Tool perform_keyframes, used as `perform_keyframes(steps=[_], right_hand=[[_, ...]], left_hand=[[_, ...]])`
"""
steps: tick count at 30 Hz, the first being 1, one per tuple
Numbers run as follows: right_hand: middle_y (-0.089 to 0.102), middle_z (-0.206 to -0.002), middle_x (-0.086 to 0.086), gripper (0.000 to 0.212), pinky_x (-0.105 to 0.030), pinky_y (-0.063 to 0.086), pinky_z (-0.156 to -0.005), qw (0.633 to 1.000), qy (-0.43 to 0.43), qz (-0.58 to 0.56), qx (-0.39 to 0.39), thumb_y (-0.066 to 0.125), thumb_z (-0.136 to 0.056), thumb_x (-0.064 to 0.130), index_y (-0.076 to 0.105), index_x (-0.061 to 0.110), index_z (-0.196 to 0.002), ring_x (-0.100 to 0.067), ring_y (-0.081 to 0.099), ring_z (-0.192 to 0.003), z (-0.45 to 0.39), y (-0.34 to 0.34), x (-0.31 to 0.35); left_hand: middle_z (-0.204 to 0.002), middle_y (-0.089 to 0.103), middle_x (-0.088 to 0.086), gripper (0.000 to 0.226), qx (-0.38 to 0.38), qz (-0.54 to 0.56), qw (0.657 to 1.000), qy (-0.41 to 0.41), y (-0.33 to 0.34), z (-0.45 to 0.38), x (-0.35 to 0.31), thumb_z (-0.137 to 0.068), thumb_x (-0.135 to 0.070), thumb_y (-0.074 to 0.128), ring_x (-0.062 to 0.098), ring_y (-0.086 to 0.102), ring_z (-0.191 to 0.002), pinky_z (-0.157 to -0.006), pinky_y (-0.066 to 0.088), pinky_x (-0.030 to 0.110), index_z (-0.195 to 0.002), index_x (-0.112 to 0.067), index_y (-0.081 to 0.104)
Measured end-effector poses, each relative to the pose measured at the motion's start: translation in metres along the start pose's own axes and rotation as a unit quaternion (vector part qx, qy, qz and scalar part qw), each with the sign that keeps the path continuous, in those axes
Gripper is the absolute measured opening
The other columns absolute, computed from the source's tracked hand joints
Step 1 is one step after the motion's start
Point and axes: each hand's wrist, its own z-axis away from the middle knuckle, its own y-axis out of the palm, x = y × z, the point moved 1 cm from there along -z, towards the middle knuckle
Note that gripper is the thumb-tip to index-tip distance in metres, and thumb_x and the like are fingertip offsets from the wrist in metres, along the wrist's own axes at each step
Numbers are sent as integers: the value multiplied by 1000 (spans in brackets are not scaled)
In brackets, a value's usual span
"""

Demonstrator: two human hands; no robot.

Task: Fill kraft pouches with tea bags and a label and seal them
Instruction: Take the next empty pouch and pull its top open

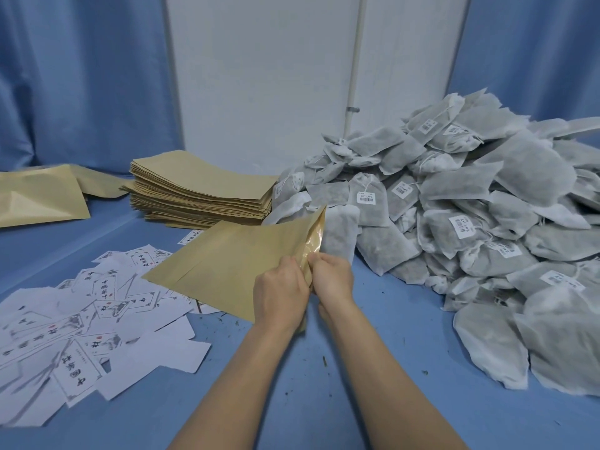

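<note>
Kraft-brown and flat, the pouch (227, 264) is being held just above the blue tabletop (292, 368), its open mouth turned toward the tea-bag heap (470, 222), probably for loading. Both hands, left hand (281, 287) and right hand (331, 274), are pinching its lips apart, showing a glossy lining.

— How's my feed looking?
— Bright and even, soft overhead light, faint shadows only. I see mild blur on the labels (81, 323), and wide-angle bending at the edges.
</note>
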Motion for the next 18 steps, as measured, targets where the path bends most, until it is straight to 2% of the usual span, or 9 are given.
perform_keyframes(steps=[3,6,10,13,16,18], right_hand=[[39,-40,9,46,-14,26,-42,995,-75,50,30,51,-89,19,41,19,-45,-5,34,-44,1,-1,3],[46,-37,16,51,-10,29,-43,992,-91,59,59,54,-90,22,51,26,-39,2,41,-41,3,-4,4],[43,-41,7,44,-15,30,-46,984,-126,126,29,55,-88,20,43,17,-46,-5,37,-46,2,-8,6],[36,-44,4,46,-16,32,-48,969,-153,196,3,52,-88,15,33,18,-46,-10,32,-46,4,-6,5],[37,-51,1,43,-23,31,-48,973,-87,207,-44,46,-90,13,32,14,-50,-11,32,-49,3,-5,-4],[36,-54,0,41,-20,31,-43,979,-29,188,-69,44,-91,11,31,13,-52,-14,33,-52,0,-6,-9]], left_hand=[[-76,66,18,29,70,-22,996,-44,5,-2,-2,-101,-15,32,35,63,-70,-57,36,33,-93,1,56],[-91,66,19,28,84,2,992,-93,3,-7,-2,-101,-20,34,36,62,-87,-65,38,33,-115,-3,50],[-95,65,19,27,129,-33,985,-110,5,-13,0,-98,-16,38,34,60,-92,-67,37,30,-96,-1,60],[-94,65,22,29,152,-46,982,-105,7,-9,1,-98,-15,38,37,60,-90,-64,33,29,-91,3,61],[-90,65,27,37,116,-16,982,-147,9,-1,2,-99,-20,37,40,60,-86,-63,32,31,-89,8,60],[-90,64,29,34,92,-1,979,-181,9,2,3,-98,-16,38,42,60,-86,-62,29,31,-90,9,60]])
